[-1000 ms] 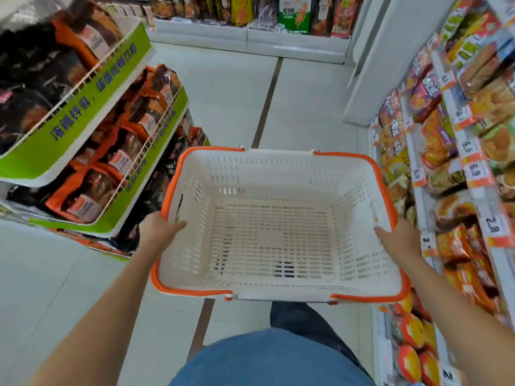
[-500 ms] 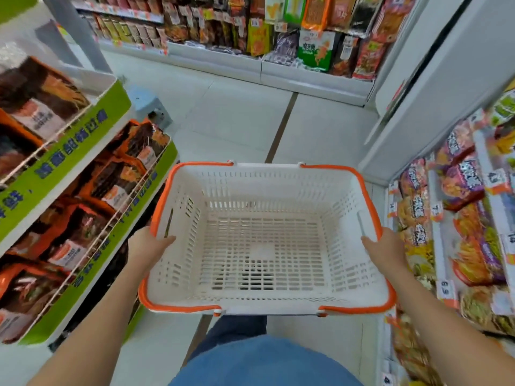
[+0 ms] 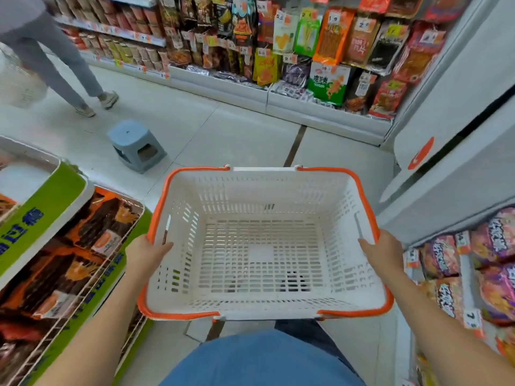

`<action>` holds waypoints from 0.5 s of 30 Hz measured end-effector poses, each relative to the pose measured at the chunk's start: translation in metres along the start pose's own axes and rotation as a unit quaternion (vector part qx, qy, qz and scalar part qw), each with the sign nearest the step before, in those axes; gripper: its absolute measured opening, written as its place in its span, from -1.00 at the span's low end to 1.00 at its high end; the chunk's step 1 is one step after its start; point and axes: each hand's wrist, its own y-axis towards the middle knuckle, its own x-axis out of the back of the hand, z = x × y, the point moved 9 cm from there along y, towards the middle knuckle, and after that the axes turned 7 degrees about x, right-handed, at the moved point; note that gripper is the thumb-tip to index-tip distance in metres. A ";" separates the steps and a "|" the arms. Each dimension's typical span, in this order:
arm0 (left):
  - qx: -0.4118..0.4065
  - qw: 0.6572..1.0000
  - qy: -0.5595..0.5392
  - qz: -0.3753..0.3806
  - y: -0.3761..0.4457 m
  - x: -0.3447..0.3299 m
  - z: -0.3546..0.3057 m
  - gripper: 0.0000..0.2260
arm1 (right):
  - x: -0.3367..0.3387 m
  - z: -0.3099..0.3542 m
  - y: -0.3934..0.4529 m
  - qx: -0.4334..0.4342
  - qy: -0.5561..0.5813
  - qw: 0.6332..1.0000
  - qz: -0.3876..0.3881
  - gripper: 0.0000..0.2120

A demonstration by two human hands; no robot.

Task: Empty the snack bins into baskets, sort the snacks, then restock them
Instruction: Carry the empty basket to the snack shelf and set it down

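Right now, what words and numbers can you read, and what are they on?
"1.9": price tag on the orange hanging packet.
"魔芋爽": green and white packet.
Green shelf sign: blue characters, too blurred.
Other tags and packets: too blurred.
Basket: no text.

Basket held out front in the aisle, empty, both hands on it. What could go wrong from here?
1. The blue stool sits low on the floor ahead-left; the basket may hide it on approach, so a trip is possible.
2. Another person stands in the aisle ahead; a bump is possible.
3. Left hand and right hand hold only the side rims; once loaded, the basket could tip.
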 end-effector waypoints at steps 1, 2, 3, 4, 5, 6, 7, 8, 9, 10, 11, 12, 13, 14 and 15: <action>0.009 1.000 -0.006 -0.005 0.012 -0.006 -0.014 -0.82 | -0.002 0.009 0.029 0.009 -0.003 1.000 0.009 -0.77; 0.021 1.000 -0.017 -0.009 0.024 -0.012 -0.027 -0.81 | -0.005 0.018 0.058 0.018 0.002 1.000 0.018 -0.77; 0.030 0.999 -0.023 -0.017 0.034 -0.016 -0.041 -0.81 | -0.007 0.030 0.087 0.028 0.006 0.999 0.030 -0.77; 0.042 0.998 -0.032 -0.025 0.044 -0.020 -0.051 -0.80 | -0.008 0.041 0.113 0.035 0.006 0.999 0.039 -0.77; 0.050 0.997 -0.039 -0.034 0.051 -0.023 -0.063 -0.80 | -0.009 0.054 0.139 0.045 0.003 0.998 0.046 -0.77; 0.060 0.996 -0.049 -0.041 0.058 -0.025 -0.074 -0.78 | -0.011 0.067 0.165 0.057 0.001 0.997 0.055 -0.77; 0.065 0.995 -0.050 -0.052 0.065 -0.026 -0.084 -0.77 | -0.014 0.081 0.191 0.071 -0.002 0.995 0.066 -0.78; 0.075 0.994 -0.052 -0.064 0.072 -0.026 -0.091 -0.76 | -0.018 0.094 0.215 0.079 -0.006 0.994 0.074 -0.79; 0.090 0.991 -0.056 -0.078 0.078 -0.025 -0.096 -0.76 | -0.022 0.108 0.237 0.089 -0.012 0.993 0.082 -0.80; 0.106 0.988 -0.066 -0.089 0.086 -0.024 -0.099 -0.75 | -0.029 0.122 0.258 0.101 -0.014 0.991 0.091 -0.81; 0.117 0.986 -0.069 -0.100 0.093 -0.022 -0.103 -0.75 | -0.038 0.140 0.278 0.117 -0.013 0.988 0.104 -0.82; 0.124 0.984 -0.069 -0.107 0.102 -0.021 -0.107 -0.74 | -0.048 0.158 0.297 0.130 -0.017 0.984 0.117 -0.83; 0.130 0.982 -0.069 -0.115 0.112 -0.019 -0.110 -0.74 | -0.059 0.176 0.314 0.142 -0.021 0.981 0.128 -0.83; 0.141 0.980 -0.074 -0.121 0.124 -0.017 -0.110 -0.76 | -0.070 0.195 0.331 0.151 -0.026 0.979 0.136 -0.84; 0.152 0.977 -0.075 -0.129 0.135 -0.014 -0.111 -0.77 | -0.083 0.213 0.346 0.161 -0.032 0.976 0.143 -0.85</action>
